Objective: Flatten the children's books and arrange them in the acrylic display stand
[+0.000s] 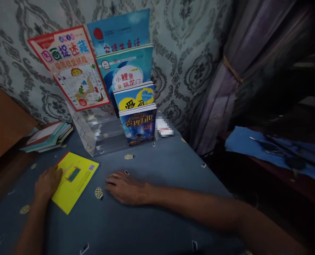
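A yellow book (76, 182) lies at a slant on the table, its barcode side up. My left hand (47, 182) grips its left edge, thumb on top; the other fingers are partly hidden. To the right of the book, my right hand (127, 188) rests palm down on the tablecloth, fingers stretched out and holding nothing. Behind both hands stands a clear stepped book rack (90, 132). Its right side bears a dark blue book (138, 124), a yellow-and-blue book (133, 99), a teal book (107, 72) and a blue book (120, 33). A red-bordered book (78, 81) leans at its upper left.
A stack of books (47, 138) lies at the table's left rear. Beside the rack is a small white item (164, 126), blurred out. Patterned wallpaper (184, 46) backs the table (147, 226). On the right hang a tied curtain (218, 95) and, lower, a blue cloth (242, 141) with dark objects.
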Demonstrator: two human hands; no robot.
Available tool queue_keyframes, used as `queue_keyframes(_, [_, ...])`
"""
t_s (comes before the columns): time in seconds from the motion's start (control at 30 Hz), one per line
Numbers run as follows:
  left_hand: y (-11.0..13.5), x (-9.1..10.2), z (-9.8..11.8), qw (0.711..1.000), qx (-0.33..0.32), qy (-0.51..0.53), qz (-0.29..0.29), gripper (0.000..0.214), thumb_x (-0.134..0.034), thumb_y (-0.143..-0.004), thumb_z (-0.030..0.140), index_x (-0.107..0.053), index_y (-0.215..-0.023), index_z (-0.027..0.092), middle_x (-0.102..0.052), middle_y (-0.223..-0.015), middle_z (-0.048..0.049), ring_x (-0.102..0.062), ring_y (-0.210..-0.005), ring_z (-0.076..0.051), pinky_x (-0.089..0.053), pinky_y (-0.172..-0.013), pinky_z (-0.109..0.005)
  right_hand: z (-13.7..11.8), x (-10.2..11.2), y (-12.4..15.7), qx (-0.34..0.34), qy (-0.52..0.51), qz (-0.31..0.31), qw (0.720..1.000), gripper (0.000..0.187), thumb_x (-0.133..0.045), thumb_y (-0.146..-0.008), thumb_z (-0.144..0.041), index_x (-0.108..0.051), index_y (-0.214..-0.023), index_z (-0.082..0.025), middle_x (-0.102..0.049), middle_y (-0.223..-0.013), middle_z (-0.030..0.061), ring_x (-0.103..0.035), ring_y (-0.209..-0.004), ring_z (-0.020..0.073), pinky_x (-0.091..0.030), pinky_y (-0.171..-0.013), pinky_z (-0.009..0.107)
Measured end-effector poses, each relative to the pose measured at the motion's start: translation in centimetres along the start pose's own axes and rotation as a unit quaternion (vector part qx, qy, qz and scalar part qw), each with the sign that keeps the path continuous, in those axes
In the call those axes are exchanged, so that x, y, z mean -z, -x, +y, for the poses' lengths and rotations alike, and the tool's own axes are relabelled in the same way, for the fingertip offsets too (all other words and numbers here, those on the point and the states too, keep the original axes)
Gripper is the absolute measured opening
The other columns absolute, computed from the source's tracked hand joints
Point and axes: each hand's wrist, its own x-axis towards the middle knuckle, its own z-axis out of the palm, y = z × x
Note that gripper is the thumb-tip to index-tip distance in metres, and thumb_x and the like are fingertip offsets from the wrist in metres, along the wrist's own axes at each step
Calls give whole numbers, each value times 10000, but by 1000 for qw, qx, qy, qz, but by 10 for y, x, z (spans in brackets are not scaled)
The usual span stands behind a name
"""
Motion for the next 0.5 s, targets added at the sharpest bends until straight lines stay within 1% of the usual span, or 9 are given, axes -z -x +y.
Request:
queue_keyframes(0.07, [5, 3, 5, 1000, 18, 6, -8, 612, -303, -992, 431, -571, -1392, 54, -613, -1358, -266, -595, -1261, -411, -495, -1020, -520, -5, 2, 10, 10, 4, 1, 1000, 124, -569, -970, -175, -680, -1024, -187, -716, -1167, 96, -604, -1164, 211, -471, -1016, 378])
queue_keyframes(0.23, [19, 7, 15, 1000, 21, -1, -10, 632, -276, -994, 446, -552, -1400, 47, -616, -1346, -263, -598, -1247, -400, -486, -1036, -509, -15, 7, 29, 54, 18, -5, 998, 112, -572, -957, -171, -679, -984, -190, -725, -1164, 97, -620, -1134, 210, -489, -983, 361])
queue_keyframes(0.37, [24, 5, 17, 1000, 15, -10, -13, 651, -236, -990, 468, -558, -1382, 59, -630, -1327, -261, -610, -1221, -403, -494, -1019, -510, -22, 9, 36, 85, 28, -1, 996, 82, -596, -946, -169, -672, -923, -184, -734, -1092, 103, -626, -1097, 211, -500, -935, 342])
queue_keyframes(0.43, [26, 3, 17, 1000, 9, -17, -16, 653, -223, -992, 471, -556, -1382, 67, -635, -1327, -247, -614, -1220, -392, -493, -1027, -489, -26, 9, 37, 104, 31, 1, 994, 86, -603, -945, -181, -668, -894, -201, -739, -1050, 88, -630, -1068, 204, -503, -910, 334])
queue_keyframes(0.5, [30, 2, 18, 1000, -5, -27, -13, 666, -203, -997, 472, -555, -1382, 60, -641, -1306, -251, -627, -1196, -395, -500, -1012, -494, -31, 10, 38, 129, 33, 1, 991, 84, -616, -940, -199, -664, -873, -218, -742, -1012, 69, -631, -1046, 196, -504, -883, 326])
